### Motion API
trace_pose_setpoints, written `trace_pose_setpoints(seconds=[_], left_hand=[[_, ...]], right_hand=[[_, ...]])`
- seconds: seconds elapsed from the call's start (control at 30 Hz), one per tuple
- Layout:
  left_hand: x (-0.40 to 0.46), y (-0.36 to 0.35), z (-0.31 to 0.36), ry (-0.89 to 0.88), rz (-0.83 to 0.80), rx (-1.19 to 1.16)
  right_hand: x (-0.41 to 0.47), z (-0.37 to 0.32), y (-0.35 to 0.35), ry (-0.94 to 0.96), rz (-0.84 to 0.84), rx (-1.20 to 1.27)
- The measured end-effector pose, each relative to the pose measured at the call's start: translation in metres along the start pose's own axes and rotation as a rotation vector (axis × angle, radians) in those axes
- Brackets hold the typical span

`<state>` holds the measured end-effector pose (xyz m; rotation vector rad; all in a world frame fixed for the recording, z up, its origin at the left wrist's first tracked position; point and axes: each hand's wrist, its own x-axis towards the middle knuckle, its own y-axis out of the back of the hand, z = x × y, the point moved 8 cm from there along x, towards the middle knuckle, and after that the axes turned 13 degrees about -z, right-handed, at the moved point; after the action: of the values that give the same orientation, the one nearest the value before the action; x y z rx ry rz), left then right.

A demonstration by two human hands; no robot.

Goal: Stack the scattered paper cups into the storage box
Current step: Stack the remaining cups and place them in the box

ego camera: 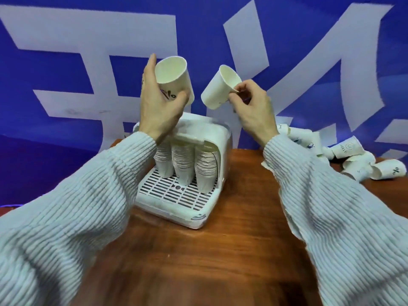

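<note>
Head view. Both hands are raised above the storage box (217,149), which stands toward the far edge of the wooden tabletop (231,250), near its middle.

The left hand (160,100) grips one paper cup (174,79) around its lower body, fingers and thumb curled round it, mouth tilted up and toward the camera. The right hand (251,104) pinches a second cup (218,88) at its rim between thumb and fingertips, the cup canted with its base pointing down and left toward the first cup. The two cups are close but apart.

Judgement: the rim pinch leaves the second cup's body free, so its base can drop into the open mouth the left hand presents; the step in hand appears to be nesting the two before they go to the box.

The box already holds three nested stacks (184,166) side by side, standing on its slotted tray (170,193) beneath a raised lid. The left wrist hides the top of the leftmost stack.

A heap of loose cups (348,155) lies at the far right edge of the tabletop, so the task is well begun but unfinished.

Behind stands a blue wall (55,69) with large white lettering.
</note>
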<state>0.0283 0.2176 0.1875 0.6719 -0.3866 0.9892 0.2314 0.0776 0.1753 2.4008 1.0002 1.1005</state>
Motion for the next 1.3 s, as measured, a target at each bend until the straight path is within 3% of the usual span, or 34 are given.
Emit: trace_pose_setpoints(seconds=[0.13, 0.33, 0.5, 0.6, 0.8, 1.2, 1.3], left_hand=[[-0.050, 0.005, 0.008, -0.099, 0.040, -0.003], [-0.125, 0.032, 0.002, -0.092, 0.057, 0.040], [-0.173, 0.057, -0.006, -0.006, 0.054, 0.083], [-0.184, 0.064, -0.013, 0.016, 0.058, 0.072], [-0.181, 0.044, -0.032, -0.010, -0.096, 0.121], [-0.158, 0.008, -0.077, 0.083, -0.255, 0.220], [-0.151, -0.003, -0.078, 0.084, -0.267, 0.219]], right_hand=[[-0.051, -0.021, 0.001, 0.095, 0.103, 0.032], [-0.128, -0.050, -0.010, 0.178, 0.185, 0.056], [-0.171, -0.077, -0.048, 0.207, 0.025, -0.096], [-0.178, -0.079, -0.083, 0.204, -0.154, -0.287], [-0.170, -0.054, -0.133, 0.127, -0.354, -0.646], [-0.157, -0.014, -0.169, -0.028, -0.563, -0.744], [-0.158, -0.011, -0.162, -0.043, -0.524, -0.686]])
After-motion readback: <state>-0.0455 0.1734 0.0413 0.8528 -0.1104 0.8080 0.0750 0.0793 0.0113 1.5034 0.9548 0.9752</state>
